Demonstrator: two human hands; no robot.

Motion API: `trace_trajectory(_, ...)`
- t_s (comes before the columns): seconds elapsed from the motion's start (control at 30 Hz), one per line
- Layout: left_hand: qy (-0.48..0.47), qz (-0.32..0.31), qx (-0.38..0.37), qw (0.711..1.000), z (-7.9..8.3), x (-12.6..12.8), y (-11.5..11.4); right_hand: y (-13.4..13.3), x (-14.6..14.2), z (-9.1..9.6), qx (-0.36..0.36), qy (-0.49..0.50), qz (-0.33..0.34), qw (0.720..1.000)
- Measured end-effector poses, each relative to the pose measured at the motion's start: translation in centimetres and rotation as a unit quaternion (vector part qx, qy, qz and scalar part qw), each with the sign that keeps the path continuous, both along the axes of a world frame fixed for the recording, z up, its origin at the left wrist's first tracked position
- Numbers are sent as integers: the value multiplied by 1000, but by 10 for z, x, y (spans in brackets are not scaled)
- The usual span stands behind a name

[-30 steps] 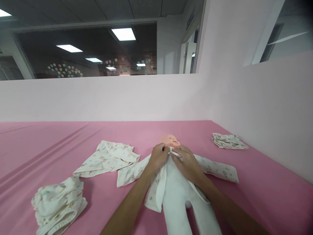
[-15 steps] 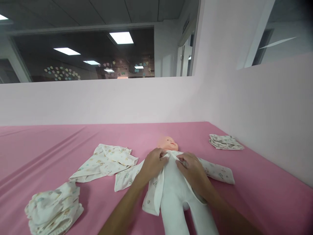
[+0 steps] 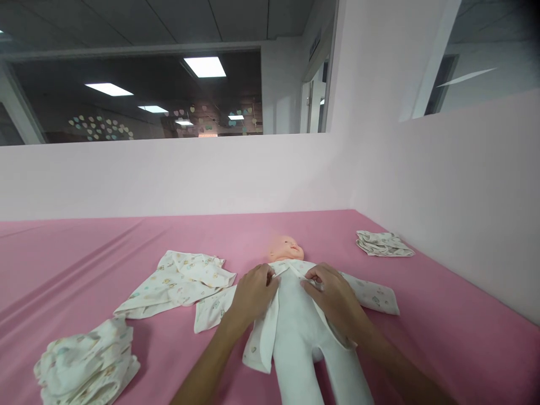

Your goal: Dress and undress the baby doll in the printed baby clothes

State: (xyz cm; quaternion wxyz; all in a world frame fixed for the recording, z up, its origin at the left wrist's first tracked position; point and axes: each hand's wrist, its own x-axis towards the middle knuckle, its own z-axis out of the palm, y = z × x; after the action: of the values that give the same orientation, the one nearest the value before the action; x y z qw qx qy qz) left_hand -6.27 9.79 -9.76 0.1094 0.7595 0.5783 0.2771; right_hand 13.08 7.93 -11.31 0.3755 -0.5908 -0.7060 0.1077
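A baby doll with a white cloth body lies on its back, its head toward the wall. It wears a white patterned baby shirt, open down the front, with the sleeves spread to both sides. My left hand pinches the shirt's left front edge at the chest. On the other front edge, my right hand is closed in a similar pinch. The doll's white chest shows between the two edges. My fingers partly hide the cloth they grip.
The doll lies on a pink sheet. Left of it are a spread patterned garment and a bundled patterned cloth. A folded cloth lies at the right, near the white wall.
My left hand has slid a little down the shirt's front edge, away from the collar. My right hand stays at its edge. The view has shifted slightly.
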Motion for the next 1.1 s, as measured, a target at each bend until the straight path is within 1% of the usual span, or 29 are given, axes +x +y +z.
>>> trace_trajectory(0.13,-26,-15,-36,999,0,-5,1,-2,-3,4,-29,-18,-3,999)
trace_trajectory(0.23,-75,-19,-30,997,1,-5,1,-3,-7,8,-22,-16,-16,999)
trace_trajectory(0.3,-101,-11,-9,995,1,-3,1,-4,-9,10,-16,19,-20,999)
trace_trajectory(0.4,-116,-17,20,993,1,1,-1,-5,-11,11,-32,90,7,995)
trace_trajectory(0.5,-105,-44,50,992,-1,5,-3,-4,-9,8,-48,100,22,994)
trace_trajectory(0.63,-69,-60,87,992,-8,10,-4,-6,-7,4,-39,41,20,998)
trace_trajectory(0.7,-51,-60,107,991,-11,14,-6,-6,-8,3,-32,34,18,999)
trace_trajectory(0.83,-27,-60,144,987,-16,20,-8,-7,-12,3,-6,98,27,995)
trace_trajectory(0.93,-35,-57,156,985,-20,23,-9,-10,-15,3,-1,131,29,991)
trace_trajectory(1.1,-27,-48,154,987,-24,25,-7,-18,-17,7,-39,157,3,987)
